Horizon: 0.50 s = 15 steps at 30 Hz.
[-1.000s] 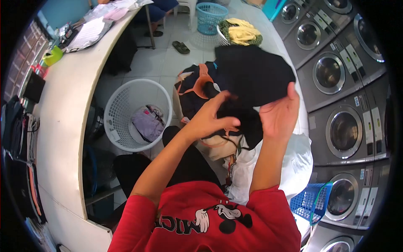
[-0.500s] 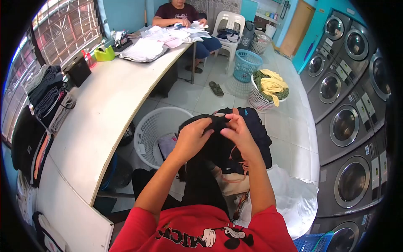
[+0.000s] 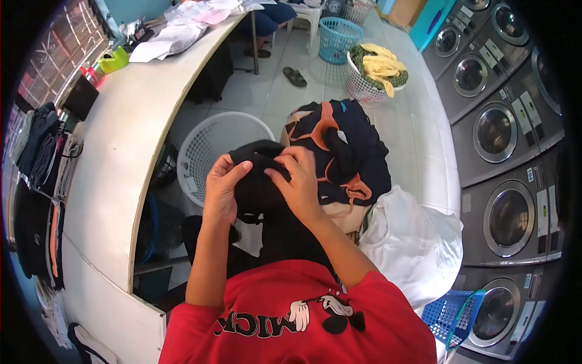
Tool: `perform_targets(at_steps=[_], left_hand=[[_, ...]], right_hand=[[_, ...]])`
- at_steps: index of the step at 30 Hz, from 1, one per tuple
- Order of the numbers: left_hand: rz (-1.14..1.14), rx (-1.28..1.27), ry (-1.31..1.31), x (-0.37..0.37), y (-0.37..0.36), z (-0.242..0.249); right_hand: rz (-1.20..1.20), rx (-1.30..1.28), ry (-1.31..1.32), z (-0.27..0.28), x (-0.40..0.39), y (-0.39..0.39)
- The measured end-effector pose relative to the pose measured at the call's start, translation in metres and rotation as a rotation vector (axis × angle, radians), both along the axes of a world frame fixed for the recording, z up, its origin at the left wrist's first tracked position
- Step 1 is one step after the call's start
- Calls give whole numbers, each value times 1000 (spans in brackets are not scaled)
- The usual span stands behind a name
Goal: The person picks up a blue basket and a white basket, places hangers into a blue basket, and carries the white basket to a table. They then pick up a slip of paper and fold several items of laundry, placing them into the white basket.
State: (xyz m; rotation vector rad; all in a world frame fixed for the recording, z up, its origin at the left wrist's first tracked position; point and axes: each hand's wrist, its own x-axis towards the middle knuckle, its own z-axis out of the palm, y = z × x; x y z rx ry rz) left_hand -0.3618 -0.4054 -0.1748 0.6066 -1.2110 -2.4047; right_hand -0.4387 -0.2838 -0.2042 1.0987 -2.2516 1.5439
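Observation:
My left hand (image 3: 223, 185) grips one side of a black garment (image 3: 251, 189), its thumb on top. The upper edge is pinched by my right hand (image 3: 297, 181); the garment's kind cannot be made out. It hangs above my lap, in front of a white laundry basket (image 3: 193, 142). Right of my hands lies a heap of clothes with dark navy cloth (image 3: 370, 145) and an orange-and-black strappy garment (image 3: 321, 134). A white garment (image 3: 412, 239) spreads nearer to me on the right.
A long white table (image 3: 121, 164) runs along the left, with folded clothes (image 3: 45, 142) and papers (image 3: 176, 39). Ahead stand a basket of yellow and green cloth (image 3: 367, 85), a blue basket (image 3: 339, 39) and a sandal (image 3: 294, 76). Front-loading machines (image 3: 509, 218) line the right.
Both hands have moved left and closer to me with the black garment, uncovering the orange-strapped clothing on the heap. The view has tilted downward.

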Motion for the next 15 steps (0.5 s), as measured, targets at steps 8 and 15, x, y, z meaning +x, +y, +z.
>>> perform_targets(at_steps=[8, 15], left_hand=[[-27, -835, -191, -4, 3, -9], [100, -93, 49, -13, -11, -12]], right_hand=[[503, 23, -156, -21, -37, 6], [64, 112, 373, 3, -37, 5]])
